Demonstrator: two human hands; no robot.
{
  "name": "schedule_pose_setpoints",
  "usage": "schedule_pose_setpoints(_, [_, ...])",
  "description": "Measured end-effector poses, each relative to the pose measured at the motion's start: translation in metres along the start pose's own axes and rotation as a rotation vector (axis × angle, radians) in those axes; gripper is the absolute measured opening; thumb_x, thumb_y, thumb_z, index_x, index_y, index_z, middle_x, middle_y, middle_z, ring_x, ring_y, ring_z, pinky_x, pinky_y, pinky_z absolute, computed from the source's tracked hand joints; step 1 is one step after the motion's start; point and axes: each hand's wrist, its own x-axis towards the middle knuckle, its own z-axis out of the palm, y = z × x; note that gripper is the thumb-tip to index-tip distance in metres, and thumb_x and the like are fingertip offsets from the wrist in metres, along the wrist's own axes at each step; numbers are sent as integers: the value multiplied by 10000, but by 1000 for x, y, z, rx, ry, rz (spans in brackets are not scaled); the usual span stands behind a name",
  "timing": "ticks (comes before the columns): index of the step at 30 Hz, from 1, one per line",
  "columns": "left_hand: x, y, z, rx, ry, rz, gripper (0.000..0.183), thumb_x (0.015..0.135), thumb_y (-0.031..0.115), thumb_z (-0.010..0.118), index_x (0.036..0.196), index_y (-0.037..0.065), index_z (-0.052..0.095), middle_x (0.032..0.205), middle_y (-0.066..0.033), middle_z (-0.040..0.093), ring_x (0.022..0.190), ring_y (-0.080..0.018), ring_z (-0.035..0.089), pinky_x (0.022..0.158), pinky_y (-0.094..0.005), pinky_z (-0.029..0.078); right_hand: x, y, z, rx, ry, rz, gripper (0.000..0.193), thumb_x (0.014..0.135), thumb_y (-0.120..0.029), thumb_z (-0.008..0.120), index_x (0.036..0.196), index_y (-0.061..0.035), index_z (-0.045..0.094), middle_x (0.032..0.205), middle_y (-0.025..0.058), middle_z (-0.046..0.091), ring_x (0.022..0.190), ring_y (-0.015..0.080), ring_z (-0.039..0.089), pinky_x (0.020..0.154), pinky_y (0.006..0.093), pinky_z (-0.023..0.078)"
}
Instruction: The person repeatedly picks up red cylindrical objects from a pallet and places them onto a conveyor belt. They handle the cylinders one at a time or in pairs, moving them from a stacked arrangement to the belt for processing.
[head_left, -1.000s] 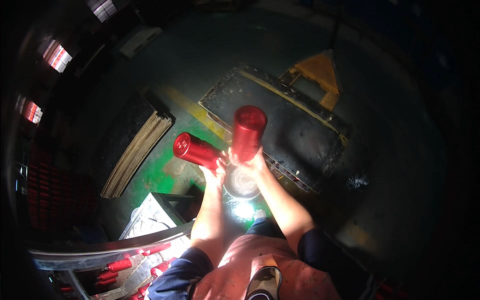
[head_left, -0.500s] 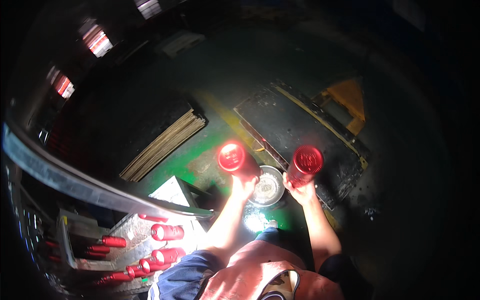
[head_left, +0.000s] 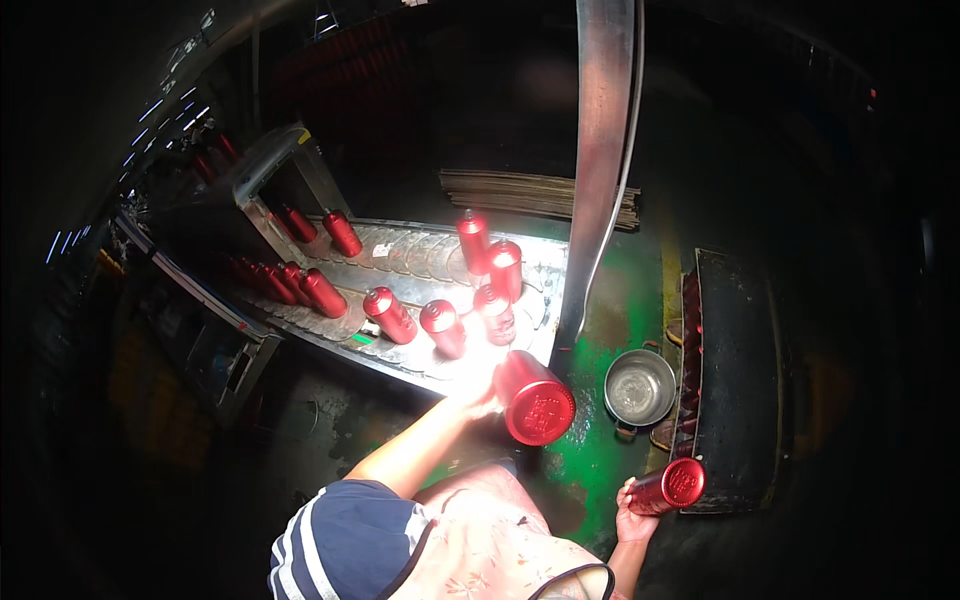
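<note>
Upright bottles (head_left: pixel 442 330) line the conveyor (head_left: pixel 418 262) near the left hand (head_left: pixel 483 396) and its bottle (head_left: pixel 538 408).

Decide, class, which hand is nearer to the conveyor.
Left. The left hand is beside the conveyor, by its lit near end; the right hand is well apart, off to the lower right in the picture.

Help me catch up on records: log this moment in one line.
Left hand: holds red bottle | Right hand: holds second red bottle | Conveyor: standing bottles | Nearby: metal pot
</note>
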Motion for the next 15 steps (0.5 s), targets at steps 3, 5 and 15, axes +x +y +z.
schedule_pose_setpoints(3, [-46,96,-29,241,173,228,619,947,522,553,1303,19,495,1214,-199,609,914,-253,695,657,-345,629,7,25,15,-55,4,39,664,896,-440,608,1320,52,468,1275,297,515,1104,468,524,859,527,569])
schedule_pose_setpoints(5, [-73,171,-46,429,317,358,591,956,501,543,1296,18,520,1195,-142,643,959,-216,696,693,-344,622,25,40,31,-147,-18,37,674,899,-430,603,1330,65,451,1281,310,504,1094,459,535,874,524,565])
schedule_pose_setpoints(15, [-20,479,-208,1406,903,866,493,853,355,717,1331,299,609,1120,-140,702,1016,-284,673,906,-390,522,175,268,173,-947,-92,-389,565,921,-512,567,1369,-169,532,1288,65,591,1103,270,615,914,463,548])
